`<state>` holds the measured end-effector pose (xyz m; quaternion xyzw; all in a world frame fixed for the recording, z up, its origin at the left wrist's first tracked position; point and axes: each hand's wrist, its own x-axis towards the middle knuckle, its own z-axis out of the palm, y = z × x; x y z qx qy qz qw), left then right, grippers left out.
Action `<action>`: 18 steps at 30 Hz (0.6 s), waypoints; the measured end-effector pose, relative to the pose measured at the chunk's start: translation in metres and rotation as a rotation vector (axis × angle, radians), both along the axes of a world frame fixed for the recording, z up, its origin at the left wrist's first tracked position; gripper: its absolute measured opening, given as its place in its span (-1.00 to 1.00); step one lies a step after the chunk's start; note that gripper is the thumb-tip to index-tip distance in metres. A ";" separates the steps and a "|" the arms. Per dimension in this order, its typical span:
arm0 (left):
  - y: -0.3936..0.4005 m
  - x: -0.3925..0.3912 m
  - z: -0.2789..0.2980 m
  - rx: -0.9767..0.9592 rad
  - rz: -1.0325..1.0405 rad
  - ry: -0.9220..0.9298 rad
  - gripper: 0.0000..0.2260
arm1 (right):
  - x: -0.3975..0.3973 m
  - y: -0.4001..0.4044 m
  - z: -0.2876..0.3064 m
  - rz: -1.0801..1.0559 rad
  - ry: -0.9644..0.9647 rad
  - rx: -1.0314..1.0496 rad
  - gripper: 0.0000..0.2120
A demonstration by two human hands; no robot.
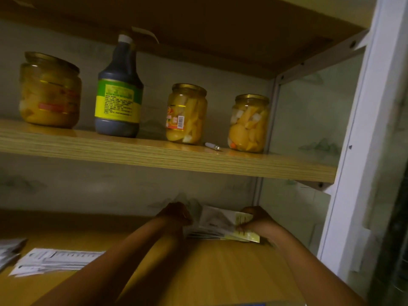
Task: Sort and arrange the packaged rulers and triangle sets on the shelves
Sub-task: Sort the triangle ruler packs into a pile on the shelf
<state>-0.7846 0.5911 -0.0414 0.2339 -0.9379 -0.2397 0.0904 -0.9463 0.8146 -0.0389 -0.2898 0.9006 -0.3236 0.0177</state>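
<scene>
A stack of packaged triangle sets, clear packs with yellow card ends, sits at the back right of the lower wooden shelf. My left hand grips the stack's left end. My right hand holds its right end by the yellow card. Both arms reach in from the front. Packaged rulers lie flat in a white pile at the shelf's front left, apart from my hands. More packs show at the far left edge.
The upper shelf carries three jars of yellow fruit, a dark sauce bottle and a small pen. A white frame post and a glass side panel close off the right.
</scene>
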 end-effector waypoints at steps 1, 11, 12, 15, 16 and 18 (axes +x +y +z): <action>0.002 -0.004 -0.002 -0.003 -0.006 -0.001 -0.63 | 0.001 0.003 0.000 -0.006 0.002 -0.032 -0.44; 0.004 -0.019 -0.016 0.115 0.017 0.066 -0.56 | 0.031 0.023 0.021 -0.042 0.131 -0.189 -0.78; 0.001 -0.020 -0.017 0.170 0.037 0.080 -0.60 | 0.034 0.025 0.024 -0.046 0.147 -0.193 -0.78; -0.007 -0.024 -0.020 0.350 0.076 0.157 -0.65 | 0.043 0.031 0.033 -0.063 0.178 -0.210 -0.78; -0.008 -0.024 -0.020 0.348 0.078 0.156 -0.68 | 0.045 0.033 0.036 -0.066 0.192 -0.207 -0.78; -0.009 -0.023 -0.020 0.295 0.094 0.131 -0.75 | 0.047 0.036 0.040 -0.071 0.213 -0.194 -0.79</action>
